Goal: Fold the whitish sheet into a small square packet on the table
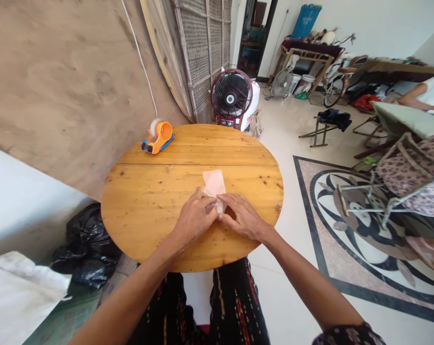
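Note:
A small pink sheet, which looks like paper, lies on the round wooden table. Its near end is between my two hands and looks folded or crumpled there, pale whitish in colour. My left hand pinches that near end from the left, thumb and fingers together. From the right, my right hand grips it too, with the thumb close to the left fingertips. My fingers hide part of the near end. An orange tape dispenser with a roll of clear tape stands at the table's far left edge.
Behind the table stands a dark red fan. Black plastic bags sit at the left by a plywood board. On the right are a chair with patterned cloth, a folding stool and another person's arm at a covered table.

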Available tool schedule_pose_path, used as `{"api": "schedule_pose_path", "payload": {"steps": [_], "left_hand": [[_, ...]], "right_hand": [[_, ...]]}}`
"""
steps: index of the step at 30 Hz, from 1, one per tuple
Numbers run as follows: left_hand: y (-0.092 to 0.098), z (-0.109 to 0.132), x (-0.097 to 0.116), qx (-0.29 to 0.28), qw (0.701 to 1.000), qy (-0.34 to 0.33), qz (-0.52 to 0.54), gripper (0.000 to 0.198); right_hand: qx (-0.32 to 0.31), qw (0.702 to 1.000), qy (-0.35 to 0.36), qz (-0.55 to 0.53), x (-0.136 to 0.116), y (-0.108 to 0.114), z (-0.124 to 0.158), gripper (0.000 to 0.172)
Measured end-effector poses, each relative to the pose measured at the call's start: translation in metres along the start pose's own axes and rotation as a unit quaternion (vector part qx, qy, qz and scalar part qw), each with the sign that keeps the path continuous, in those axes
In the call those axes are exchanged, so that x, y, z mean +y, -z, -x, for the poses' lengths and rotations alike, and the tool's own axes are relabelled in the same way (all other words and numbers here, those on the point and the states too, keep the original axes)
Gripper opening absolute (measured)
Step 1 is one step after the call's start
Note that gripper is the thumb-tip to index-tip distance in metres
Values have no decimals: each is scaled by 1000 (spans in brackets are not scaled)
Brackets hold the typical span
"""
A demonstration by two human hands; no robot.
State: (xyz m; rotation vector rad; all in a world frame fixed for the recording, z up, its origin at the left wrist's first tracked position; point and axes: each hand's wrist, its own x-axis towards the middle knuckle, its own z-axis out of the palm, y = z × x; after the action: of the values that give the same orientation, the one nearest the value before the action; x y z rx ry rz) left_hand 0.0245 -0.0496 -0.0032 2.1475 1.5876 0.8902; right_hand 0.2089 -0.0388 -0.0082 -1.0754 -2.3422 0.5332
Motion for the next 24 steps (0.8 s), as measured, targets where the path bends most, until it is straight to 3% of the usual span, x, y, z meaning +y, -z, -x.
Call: {"api": "schedule_pose_path", "payload": {"steps": [3, 8, 16, 20, 24], "left_hand": [[1, -2, -2, -13, 1000, 4, 10, 25], [-1, -5, -7, -4, 1000, -4, 24, 24], [-3, -1, -4, 1, 1000, 0, 3, 19], [-8, 17, -6, 54, 996, -69, -16, 20], [-6, 31, -15, 72, 976, -206, -12, 27]], "right_hand": [[-17, 999, 17, 28, -2, -2, 4, 64], [26, 996, -6, 88, -5, -17, -1, 42], [28, 998, -14, 50, -9, -16, -1, 35], [1, 999, -21, 40, -15, -10, 1, 32], [-19, 999, -34, 16, -20, -5, 2, 30]]}}
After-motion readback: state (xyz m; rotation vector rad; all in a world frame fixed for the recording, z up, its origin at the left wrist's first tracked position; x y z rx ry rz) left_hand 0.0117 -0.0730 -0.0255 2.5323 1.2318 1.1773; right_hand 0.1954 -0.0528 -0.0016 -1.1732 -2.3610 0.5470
